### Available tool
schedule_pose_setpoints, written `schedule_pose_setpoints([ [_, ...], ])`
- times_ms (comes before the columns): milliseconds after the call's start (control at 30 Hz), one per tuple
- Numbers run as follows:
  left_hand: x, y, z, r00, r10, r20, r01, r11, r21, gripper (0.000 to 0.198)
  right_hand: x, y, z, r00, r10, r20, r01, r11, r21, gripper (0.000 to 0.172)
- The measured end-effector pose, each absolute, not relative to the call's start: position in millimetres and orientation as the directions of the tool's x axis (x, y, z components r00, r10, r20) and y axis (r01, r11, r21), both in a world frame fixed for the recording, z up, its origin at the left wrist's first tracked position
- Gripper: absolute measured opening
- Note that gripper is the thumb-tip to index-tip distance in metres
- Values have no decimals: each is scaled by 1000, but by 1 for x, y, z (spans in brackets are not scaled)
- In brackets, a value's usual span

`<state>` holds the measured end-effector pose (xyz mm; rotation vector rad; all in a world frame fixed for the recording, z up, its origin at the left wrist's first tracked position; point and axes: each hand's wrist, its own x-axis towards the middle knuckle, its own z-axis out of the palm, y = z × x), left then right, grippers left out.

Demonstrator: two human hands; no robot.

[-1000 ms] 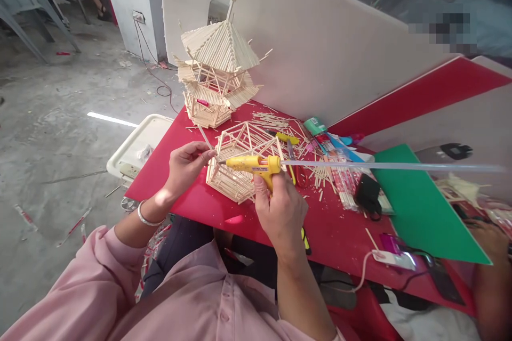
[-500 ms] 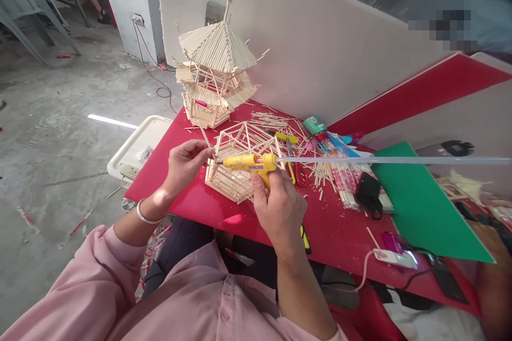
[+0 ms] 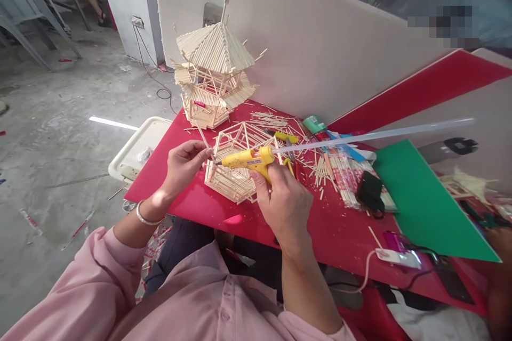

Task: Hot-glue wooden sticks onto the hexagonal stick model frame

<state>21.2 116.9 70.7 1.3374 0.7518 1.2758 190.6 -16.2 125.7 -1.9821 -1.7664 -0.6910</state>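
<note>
My left hand [image 3: 184, 164] is closed in a pinch on a thin pale wooden stick [image 3: 202, 135], which slants up to the left beside the unfinished stick frame [image 3: 245, 129]. In my right hand [image 3: 287, 201] is a yellow hot glue gun [image 3: 248, 160], gripped by its handle. Its nozzle points left, right by my left fingertips; whether it touches the stick I cannot tell. A long translucent glue stick [image 3: 372, 136] juts from the back of the gun, tilted up to the right. The many-sided frame stands on the red table [image 3: 188, 192], partly hidden behind the gun.
A pagoda-like stick model [image 3: 218, 50] stands at the back left. Loose sticks [image 3: 270, 120], a yellow cutter [image 3: 286, 137], packets of sticks [image 3: 344, 178] and a black adapter [image 3: 368, 189] lie to the right. Beyond are a green board [image 3: 430, 202] and a white power strip [image 3: 398, 258].
My right hand has tilted the glue gun, so the glue stick's far end has risen and the nozzle points slightly more downward. My left hand keeps its pinch almost in place.
</note>
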Motion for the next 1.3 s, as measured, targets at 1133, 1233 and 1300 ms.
schedule_pose_setpoints([
  [1133, 22, 85, 38, 217, 968, 123, -105, -102, 989, 34, 235, -57, 119, 257, 755, 603, 957, -111, -270, 32],
  [1233, 15, 77, 44, 89, 958, 274, 46, -279, 959, 24, 245, -77, 134, 193, 720, 667, 981, -128, -145, 29],
  [1300, 12, 73, 56, 34, 894, 447, 157, -447, 881, 15, 249, -87, 143, 138, 710, 691, 990, -117, -78, 26],
])
